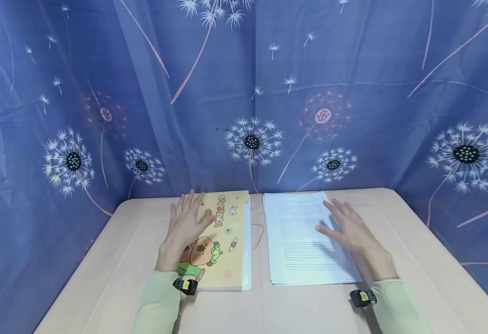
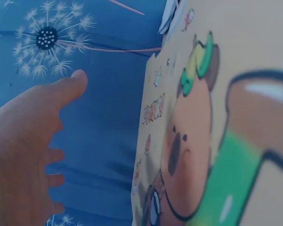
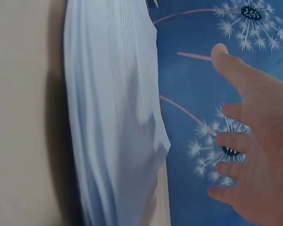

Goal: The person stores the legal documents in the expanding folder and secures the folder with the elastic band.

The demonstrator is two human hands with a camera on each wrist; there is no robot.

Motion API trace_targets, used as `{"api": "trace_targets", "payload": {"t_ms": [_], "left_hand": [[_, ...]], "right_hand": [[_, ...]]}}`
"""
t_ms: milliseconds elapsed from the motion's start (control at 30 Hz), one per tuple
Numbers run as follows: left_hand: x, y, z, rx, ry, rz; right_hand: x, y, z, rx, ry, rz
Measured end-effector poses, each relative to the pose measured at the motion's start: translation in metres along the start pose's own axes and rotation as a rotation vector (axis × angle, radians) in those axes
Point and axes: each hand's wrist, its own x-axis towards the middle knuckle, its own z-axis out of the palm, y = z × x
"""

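A yellow folder (image 1: pixel 231 260) with a capybara cartoon and the word CAPYBARA lies on the left of the table. Above its left half hovers my left hand (image 1: pixel 185 225), fingers spread and holding nothing; the left wrist view shows a gap between that hand (image 2: pixel 28 136) and the folder cover (image 2: pixel 179 136). On the right lies a stack of printed paper sheets (image 1: pixel 298 232). My right hand (image 1: pixel 350 229) is over the stack's right edge with spread fingers and nothing in it. In the right wrist view the stack (image 3: pixel 113 122) has several layered sheets, apart from the hand (image 3: pixel 264 136).
The pale table (image 1: pixel 227 311) has rounded far corners. A blue curtain (image 1: pixel 235 106) with dandelion prints hangs behind it and along both sides. Between folder and papers a thin dark cord or thread (image 1: pixel 263 230) curves over the table. Each wrist wears a small black camera (image 1: pixel 185 286).
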Motion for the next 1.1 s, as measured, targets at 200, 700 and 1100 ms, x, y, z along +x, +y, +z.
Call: {"api": "trace_targets", "payload": {"t_ms": [200, 700, 1100], "left_hand": [[0.002, 0.012, 0.001, -0.022, -0.009, 0.056], [-0.001, 0.028, 0.003, -0.020, -0.121, 0.038], [-0.004, 0.042, 0.009, -0.006, -0.146, 0.038]], "right_hand": [[0.003, -0.015, 0.009, -0.048, 0.007, -0.058], [0.027, -0.063, 0.028, 0.059, -0.072, -0.182], [0.040, -0.100, 0.042, 0.102, -0.126, -0.262]]}}
